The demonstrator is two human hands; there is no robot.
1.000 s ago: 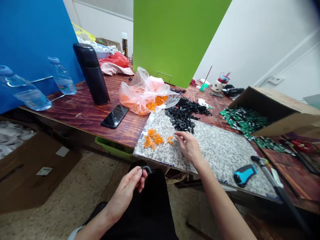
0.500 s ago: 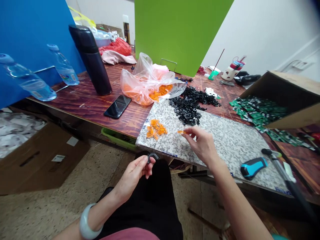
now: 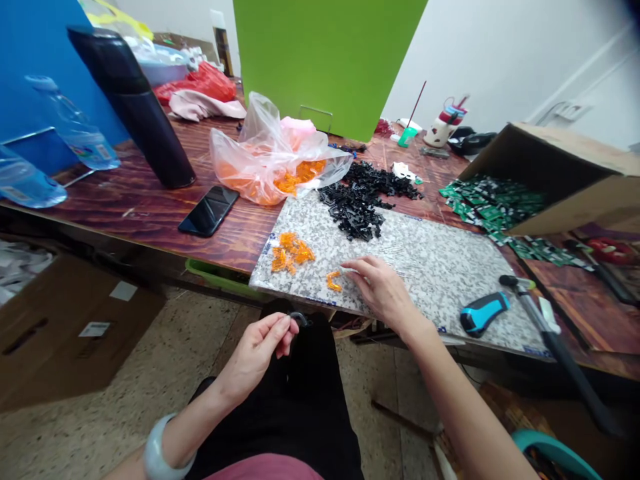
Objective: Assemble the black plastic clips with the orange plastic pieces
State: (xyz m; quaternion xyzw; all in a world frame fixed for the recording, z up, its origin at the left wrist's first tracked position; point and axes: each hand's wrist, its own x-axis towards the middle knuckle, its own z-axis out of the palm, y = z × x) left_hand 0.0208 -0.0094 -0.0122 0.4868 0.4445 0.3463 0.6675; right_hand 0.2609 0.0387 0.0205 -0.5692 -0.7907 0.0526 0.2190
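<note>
My left hand (image 3: 270, 339) is pinched around a small dark curved piece (image 3: 299, 319), held over my lap in front of the board's near edge. My right hand (image 3: 381, 291) hovers low over the speckled grey board (image 3: 440, 267), fingers stretched out and slightly apart. Just left of its fingertips a single orange curved plastic piece (image 3: 333, 281) lies on the board. Farther left is a small pile of orange plastic pieces (image 3: 291, 252). Behind my right hand spreads a heap of small black parts (image 3: 357, 207). Thin, shiny strands (image 3: 400, 257) lie beyond my right knuckles.
A clear bag of orange pieces (image 3: 270, 167) stands behind the board, a phone (image 3: 209, 211) to its left. A blue-black tool handle (image 3: 484, 313) and a hammer (image 3: 537, 313) lie at right. A cardboard box (image 3: 565, 160) spills green circuit boards (image 3: 493, 207). A black flask (image 3: 145, 127) stands at left.
The orange piece that was in my right fingers now rests on the board, and those fingers have come off it. My left hand still holds the dark piece. The view has shifted right.
</note>
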